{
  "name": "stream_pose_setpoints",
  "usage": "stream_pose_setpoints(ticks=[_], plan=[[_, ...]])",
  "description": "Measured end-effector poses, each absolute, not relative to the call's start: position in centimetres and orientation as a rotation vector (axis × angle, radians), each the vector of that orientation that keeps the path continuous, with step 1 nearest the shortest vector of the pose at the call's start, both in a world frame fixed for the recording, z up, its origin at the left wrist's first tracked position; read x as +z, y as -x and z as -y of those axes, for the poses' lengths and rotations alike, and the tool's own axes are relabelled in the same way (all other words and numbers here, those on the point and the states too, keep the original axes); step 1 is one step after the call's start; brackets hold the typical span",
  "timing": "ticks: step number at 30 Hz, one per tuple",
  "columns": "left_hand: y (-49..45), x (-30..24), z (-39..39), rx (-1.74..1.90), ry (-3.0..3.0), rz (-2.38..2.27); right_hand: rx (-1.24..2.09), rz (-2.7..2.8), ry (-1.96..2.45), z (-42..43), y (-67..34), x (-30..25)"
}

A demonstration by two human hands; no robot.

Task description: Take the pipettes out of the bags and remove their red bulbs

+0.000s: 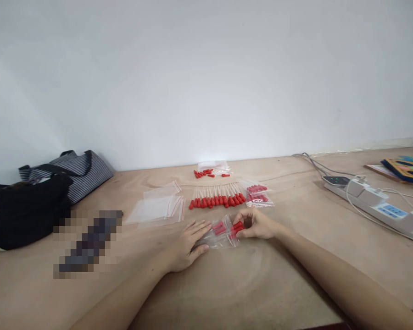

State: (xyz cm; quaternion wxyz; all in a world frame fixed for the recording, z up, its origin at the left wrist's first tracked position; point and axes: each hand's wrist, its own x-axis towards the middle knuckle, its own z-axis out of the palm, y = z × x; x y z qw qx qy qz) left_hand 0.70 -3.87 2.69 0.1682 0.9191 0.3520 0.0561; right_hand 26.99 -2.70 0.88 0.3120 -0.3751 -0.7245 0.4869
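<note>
— Pale wall (206, 82) behind, brown wooden desk (261, 284) below. Begin with the hands?

— Left hand (189, 245): palm down, fingers loosely spread, pinning one end of a clear bag (209, 238) to the desk; no real grasp. Right hand (256, 223): forearm angled in from lower right, fingers curled, thumb and forefinger pinched on red-bulbed droppers (238, 226) at the bag's other end.

— And under the plastic?

— More red shapes. Exact count hard to tell.

— Step in hand?

— By the look of it, feeding droppers into the bag. For the next move: probably a gentle inward push, left hand anchoring, bag mouth apart.

— Farther out?

— Just beyond the hands, a row of droppers (216, 200), red ends nearest. To its right, filled bags (258, 198); to its left, flat clear bags (154, 208). Near the wall, loose red pieces (202, 173). Well apart, far right, a power strip (371, 201).
</note>
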Motion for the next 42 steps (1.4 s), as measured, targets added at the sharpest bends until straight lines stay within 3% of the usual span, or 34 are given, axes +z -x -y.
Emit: stream_pose_setpoints(ticks=[10,13,17,24,27,35,42], plan=[[-0.2,2.8,3.7,0.242,-2.536,-0.993,1.234,1.665,1.156,1.3,-35.3,4.1],[-0.2,2.6,3.5,0.464,-2.503,-1.018,1.165,1.529,1.137,1.0,-36.4,4.3],[-1.7,2.9,3.1,0.878,-2.322,-1.119,1.092,1.231,1.025,0.8,-33.3,3.9],[-7.5,3.1,1.7,1.075,-1.292,-1.086,1.076,1.121,1.023,3.0,-22.9,2.1],[-8.4,2.8,1.1,1.153,-1.127,-1.086,0.984,1.223,1.054,4.0,-21.3,1.4],[-2.3,5.0,-5.2,0.992,-1.287,-1.297,0.612,1.46,1.193,3.9,-23.2,1.3],[0.5,4.9,-10.6,0.577,-1.398,-1.503,0.582,1.444,1.229,3.3,-24.8,1.0]])
